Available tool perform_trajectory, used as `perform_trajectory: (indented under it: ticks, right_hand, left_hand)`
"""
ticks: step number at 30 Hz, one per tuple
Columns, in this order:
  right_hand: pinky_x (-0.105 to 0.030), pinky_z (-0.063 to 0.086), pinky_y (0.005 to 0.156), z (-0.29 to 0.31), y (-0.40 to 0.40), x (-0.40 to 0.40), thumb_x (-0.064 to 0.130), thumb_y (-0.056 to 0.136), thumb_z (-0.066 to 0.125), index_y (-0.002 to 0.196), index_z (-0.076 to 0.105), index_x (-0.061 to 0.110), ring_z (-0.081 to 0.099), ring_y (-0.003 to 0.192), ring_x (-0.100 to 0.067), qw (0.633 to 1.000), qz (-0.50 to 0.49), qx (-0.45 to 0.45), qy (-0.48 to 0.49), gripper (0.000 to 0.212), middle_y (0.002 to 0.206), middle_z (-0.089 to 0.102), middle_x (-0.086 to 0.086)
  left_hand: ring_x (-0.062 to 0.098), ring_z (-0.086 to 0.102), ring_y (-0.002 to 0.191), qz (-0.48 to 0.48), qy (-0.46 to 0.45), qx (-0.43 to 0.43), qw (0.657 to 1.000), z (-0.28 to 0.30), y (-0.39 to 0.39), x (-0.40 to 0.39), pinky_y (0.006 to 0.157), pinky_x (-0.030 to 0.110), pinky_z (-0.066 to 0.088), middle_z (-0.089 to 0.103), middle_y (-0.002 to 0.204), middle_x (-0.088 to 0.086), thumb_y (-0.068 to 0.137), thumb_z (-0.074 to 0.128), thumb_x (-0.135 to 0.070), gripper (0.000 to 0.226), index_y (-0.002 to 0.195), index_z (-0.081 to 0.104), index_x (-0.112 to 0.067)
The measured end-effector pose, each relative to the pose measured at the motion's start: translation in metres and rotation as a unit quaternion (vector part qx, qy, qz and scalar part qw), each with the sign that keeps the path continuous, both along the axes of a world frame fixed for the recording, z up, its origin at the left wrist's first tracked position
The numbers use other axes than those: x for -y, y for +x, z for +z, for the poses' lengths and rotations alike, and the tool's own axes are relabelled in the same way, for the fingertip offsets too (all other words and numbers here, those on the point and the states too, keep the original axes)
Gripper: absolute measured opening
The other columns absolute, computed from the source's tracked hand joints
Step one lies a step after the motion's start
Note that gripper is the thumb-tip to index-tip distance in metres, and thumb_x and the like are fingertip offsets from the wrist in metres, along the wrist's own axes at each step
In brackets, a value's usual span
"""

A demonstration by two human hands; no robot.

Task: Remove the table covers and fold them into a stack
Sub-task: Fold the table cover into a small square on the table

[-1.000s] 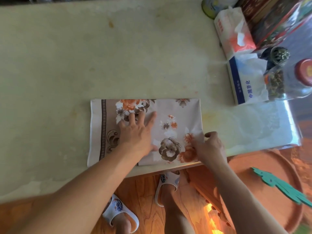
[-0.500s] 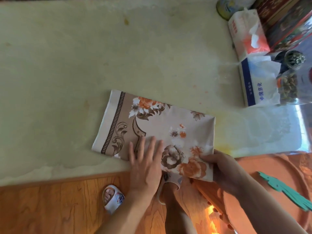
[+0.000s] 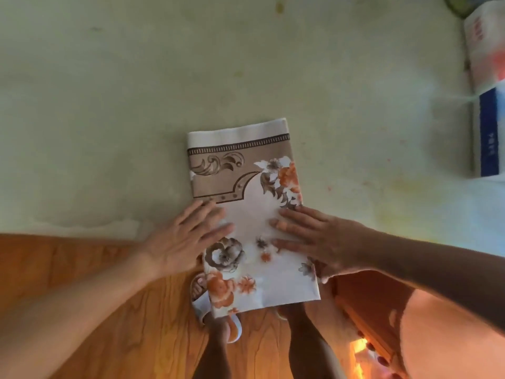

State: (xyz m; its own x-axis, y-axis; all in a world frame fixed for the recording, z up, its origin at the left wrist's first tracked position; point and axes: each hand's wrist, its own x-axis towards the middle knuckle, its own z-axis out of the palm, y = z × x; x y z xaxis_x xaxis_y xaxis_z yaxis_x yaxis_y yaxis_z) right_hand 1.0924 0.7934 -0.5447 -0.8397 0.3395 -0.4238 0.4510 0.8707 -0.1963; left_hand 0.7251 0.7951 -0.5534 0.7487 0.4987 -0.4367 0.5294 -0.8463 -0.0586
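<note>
A folded floral table cover (image 3: 246,170), cream with orange and brown flowers and a tan border, lies lengthwise on the pale table (image 3: 136,91), its near end hanging past the table's front edge. My left hand (image 3: 188,236) rests flat on its left edge with fingers straight. My right hand (image 3: 314,236) lies flat on its right side, fingers spread and pointing left across the fabric.
Tissue packs (image 3: 489,91) stand at the table's right edge. A clear plastic sheet (image 3: 451,214) covers the table's right part. Below the edge are the wooden floor (image 3: 109,310), my feet in slippers (image 3: 218,318) and a wooden stool (image 3: 382,310).
The folded cover has turned from lying crosswise to lying lengthwise, border end now far. My right hand has let go of its corner and now lies flat on it; the view has shifted.
</note>
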Motion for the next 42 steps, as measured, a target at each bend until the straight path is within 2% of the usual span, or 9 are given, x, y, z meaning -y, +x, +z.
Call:
perform_trajectory:
  ticks: [6,11,17,23,25,27,30,39,42]
  right_hand:
    - [-0.049,0.013,0.124,-0.009,-0.005,0.007,0.069,0.074,0.070,0.162,-0.003,0.022,-0.002,0.155,-0.036,0.998,-0.057,-0.015,0.011,0.123,0.167,-0.011,-0.019]
    - [-0.053,0.015,0.124,-0.004,0.000,-0.001,0.062,0.085,0.064,0.162,0.000,0.024,-0.006,0.155,-0.038,1.000,-0.014,-0.014,0.019,0.107,0.167,-0.008,-0.019]
    - [-0.048,0.014,0.122,-0.008,0.005,0.002,0.062,0.085,0.061,0.162,0.006,0.021,0.000,0.156,-0.031,0.998,-0.041,-0.036,-0.006,0.103,0.169,0.003,-0.009]
    - [-0.038,0.045,0.110,-0.003,0.001,-0.025,0.038,0.085,0.066,0.139,0.058,0.020,0.057,0.127,-0.017,0.944,-0.245,-0.185,-0.120,0.058,0.139,0.061,-0.004]
    - [-0.048,0.055,0.096,-0.002,-0.009,-0.039,0.035,0.081,0.065,0.110,0.071,0.033,0.068,0.107,-0.027,0.839,-0.443,-0.221,-0.226,0.029,0.116,0.070,-0.005]
    - [-0.047,0.056,0.085,0.002,-0.024,-0.055,0.044,0.089,0.064,0.096,0.072,0.030,0.067,0.097,-0.028,0.729,-0.598,-0.198,-0.268,0.018,0.104,0.071,-0.005]
    - [-0.042,0.049,0.070,0.008,-0.060,-0.064,0.050,0.103,0.042,0.088,0.061,0.010,0.060,0.080,-0.034,0.709,-0.667,-0.156,-0.169,0.047,0.085,0.065,-0.012]
    - [-0.048,0.046,0.089,0.005,-0.097,-0.076,0.045,0.103,0.028,0.089,0.055,0.012,0.056,0.092,-0.038,0.618,-0.777,-0.096,-0.068,0.045,0.096,0.063,-0.017]
    - [-0.045,0.046,0.085,0.002,-0.095,-0.077,0.043,0.104,0.031,0.088,0.055,0.012,0.056,0.089,-0.037,0.624,-0.775,-0.080,-0.061,0.042,0.094,0.063,-0.017]
  left_hand:
    - [0.045,0.028,0.148,0.042,0.066,0.095,0.992,-0.022,-0.003,0.039,0.122,0.058,0.025,0.029,0.163,0.020,0.096,0.017,0.000,0.065,0.159,0.027,-0.011]
    - [0.034,0.007,0.156,0.091,0.020,0.115,0.989,-0.026,-0.014,0.045,0.125,0.050,0.014,0.005,0.170,0.010,0.086,0.044,-0.005,0.084,0.163,0.013,-0.016]
    - [0.022,0.024,0.154,0.150,-0.059,0.262,0.951,-0.018,-0.015,0.039,0.124,0.044,0.025,0.030,0.165,0.005,0.104,0.044,-0.027,0.056,0.156,0.035,-0.010]
    - [0.006,0.060,0.123,0.412,-0.289,0.339,0.795,0.007,-0.009,0.025,0.109,0.037,0.045,0.069,0.130,-0.003,0.101,0.029,-0.067,0.067,0.129,0.067,-0.019]
    - [0.023,0.068,0.084,0.538,-0.281,0.368,0.704,0.020,0.002,0.018,0.081,0.049,0.053,0.072,0.089,0.014,0.097,0.029,-0.075,0.076,0.100,0.071,-0.011]
    - [0.029,0.067,0.089,0.628,-0.226,0.368,0.647,0.031,0.020,0.003,0.087,0.046,0.051,0.071,0.092,0.018,0.100,0.035,-0.062,0.059,0.089,0.068,-0.014]
    - [0.031,0.065,0.095,0.738,-0.149,0.335,0.567,0.033,0.045,-0.029,0.082,0.039,0.047,0.071,0.097,0.010,0.107,0.035,-0.049,0.053,0.086,0.067,-0.013]
    - [0.041,0.062,0.099,0.755,0.018,0.238,0.610,0.018,0.070,-0.051,0.069,0.039,0.034,0.066,0.109,0.018,0.109,0.029,-0.040,0.041,0.108,0.058,-0.011]
    - [0.037,0.056,0.111,0.635,0.135,0.212,0.731,0.026,0.079,-0.049,0.078,0.044,0.044,0.054,0.126,0.017,0.101,0.050,-0.031,0.042,0.141,0.047,-0.017]
